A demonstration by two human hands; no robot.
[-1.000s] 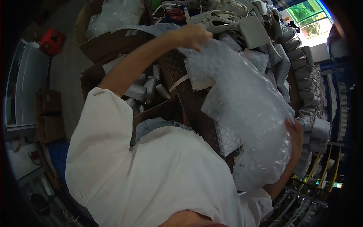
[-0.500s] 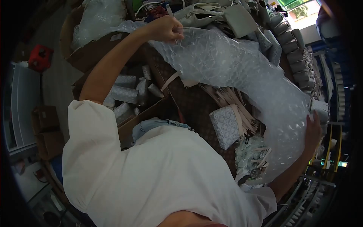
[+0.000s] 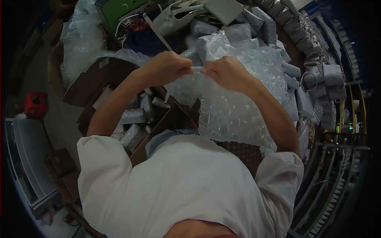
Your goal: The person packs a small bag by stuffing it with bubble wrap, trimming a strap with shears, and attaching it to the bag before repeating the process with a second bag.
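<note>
A wide sheet of clear bubble wrap (image 3: 238,109) hangs in front of my body and spreads over the table. My left hand (image 3: 171,68) is closed, pinching the upper edge of the sheet. Close beside it, my right hand (image 3: 228,72) pinches the same edge, with a short strip of wrap stretched between the two fists. The sheet covers most of the table's middle, so what lies beneath it is hidden.
Left of me a cardboard box (image 3: 137,152) holds several wrapped grey bundles (image 3: 133,116). More bubble wrap (image 3: 83,41) fills a box behind it. White handbags (image 3: 178,18) and patterned grey pouches (image 3: 262,25) pile up at the back. Metal racks (image 3: 337,158) stand at right.
My right hand has come from the far right to beside my left hand and now pinches the wrap. My left hand has moved lower. The sheet now covers the patterned pouch and straps.
</note>
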